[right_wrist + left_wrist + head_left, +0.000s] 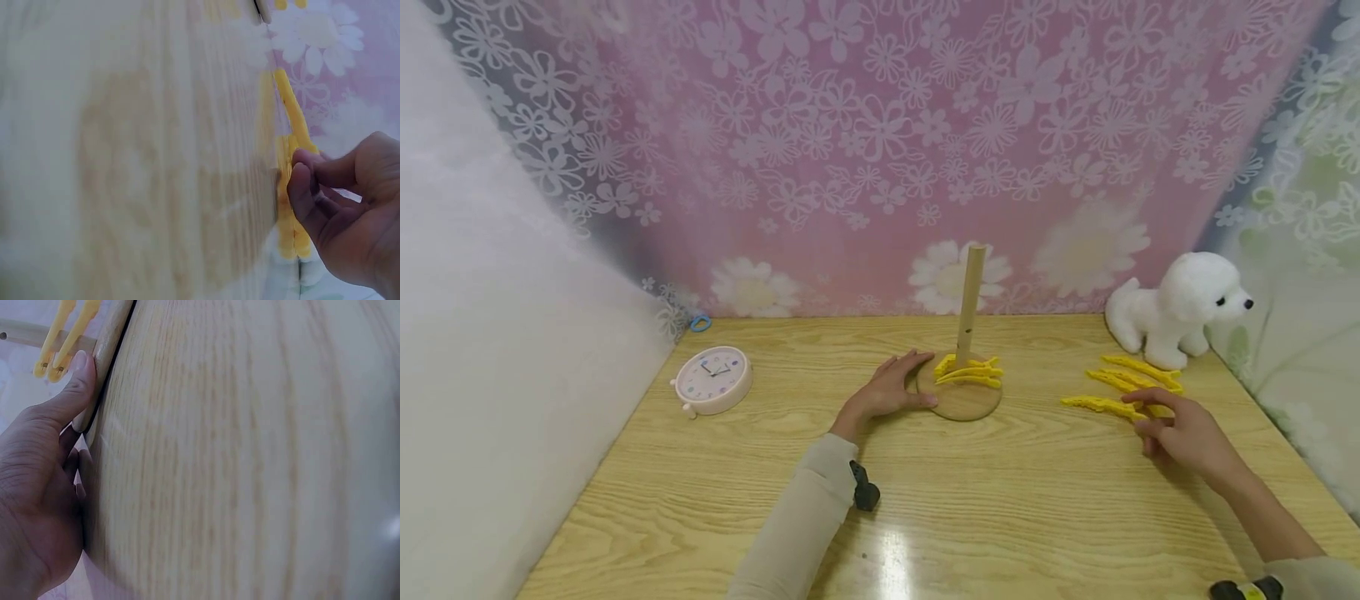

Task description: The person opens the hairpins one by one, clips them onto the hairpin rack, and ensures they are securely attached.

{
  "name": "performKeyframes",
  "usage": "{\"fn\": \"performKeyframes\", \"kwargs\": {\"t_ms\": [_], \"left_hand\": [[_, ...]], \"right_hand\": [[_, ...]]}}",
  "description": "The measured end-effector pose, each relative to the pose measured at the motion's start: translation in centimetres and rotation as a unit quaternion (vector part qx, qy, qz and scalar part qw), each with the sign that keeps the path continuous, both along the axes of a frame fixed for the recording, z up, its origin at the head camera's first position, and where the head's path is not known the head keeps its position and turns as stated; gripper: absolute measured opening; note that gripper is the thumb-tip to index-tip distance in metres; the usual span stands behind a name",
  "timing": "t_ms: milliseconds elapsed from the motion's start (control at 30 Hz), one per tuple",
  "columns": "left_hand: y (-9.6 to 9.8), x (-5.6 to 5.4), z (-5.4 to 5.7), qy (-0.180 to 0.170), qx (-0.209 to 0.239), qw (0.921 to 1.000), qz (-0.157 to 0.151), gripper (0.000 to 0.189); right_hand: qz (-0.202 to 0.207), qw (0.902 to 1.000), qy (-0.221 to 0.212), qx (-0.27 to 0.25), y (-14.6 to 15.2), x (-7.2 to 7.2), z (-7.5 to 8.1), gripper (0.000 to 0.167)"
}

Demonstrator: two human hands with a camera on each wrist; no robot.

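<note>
A round wooden stand with an upright post sits near the table's middle. Several long, yellow fork-ended pieces lie around the post's foot. My left hand holds the base's left edge, its thumb at the near rim and its fingers spread toward the far side. To the right, my right hand pinches a similar yellow strip between thumb and fingers. In the right wrist view that strip slants up from the fingertips. More yellow strips lie just beyond this hand, partly hidden by it.
A white toy dog stands at the back right, behind the yellow strips. At the left is a pale pink alarm clock, with a small blue ring at the back corner. A flowered curtain hangs behind the wooden table.
</note>
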State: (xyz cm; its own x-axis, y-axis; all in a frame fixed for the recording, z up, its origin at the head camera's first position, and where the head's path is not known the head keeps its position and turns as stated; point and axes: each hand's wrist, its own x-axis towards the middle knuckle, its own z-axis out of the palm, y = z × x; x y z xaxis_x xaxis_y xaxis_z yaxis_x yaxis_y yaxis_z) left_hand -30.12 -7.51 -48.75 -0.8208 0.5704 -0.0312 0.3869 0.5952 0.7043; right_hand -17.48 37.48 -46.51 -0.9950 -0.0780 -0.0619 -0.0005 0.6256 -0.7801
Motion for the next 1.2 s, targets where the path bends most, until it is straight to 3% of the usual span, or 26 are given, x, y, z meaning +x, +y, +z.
{"fn": "performKeyframes", "kwargs": {"t_ms": [300,500,633,933,1200], "left_hand": [[-0.1,0.0,-0.2,-0.004,0.000,1.0000,0.003,0.088],[-0.1,-0.1,-0.1,-0.003,-0.006,1.0000,0.002,0.088],[-0.1,-0.2,-0.2,-0.006,-0.013,0.9999,0.009,0.088],[-0.1,-0.2,0.0,-0.004,-0.013,0.9999,0.007,0.089],[0.0,-0.1,0.1,-0.005,-0.010,0.9999,0.003,0.089]], "right_hand": [[0.031,0.9978,0.048,-0.033,-1.2,-0.6,0.2,0.034],[0.077,0.9900,0.096,-0.070,-3.0,-1.3,0.6,0.034],[0.089,0.9871,0.105,-0.083,-4.1,-2.0,1.1,0.032],[0.046,0.9884,0.116,-0.087,-6.8,-3.5,3.2,0.033],[-0.004,0.9855,0.132,-0.106,-9.3,-5.1,3.8,0.034]]}}
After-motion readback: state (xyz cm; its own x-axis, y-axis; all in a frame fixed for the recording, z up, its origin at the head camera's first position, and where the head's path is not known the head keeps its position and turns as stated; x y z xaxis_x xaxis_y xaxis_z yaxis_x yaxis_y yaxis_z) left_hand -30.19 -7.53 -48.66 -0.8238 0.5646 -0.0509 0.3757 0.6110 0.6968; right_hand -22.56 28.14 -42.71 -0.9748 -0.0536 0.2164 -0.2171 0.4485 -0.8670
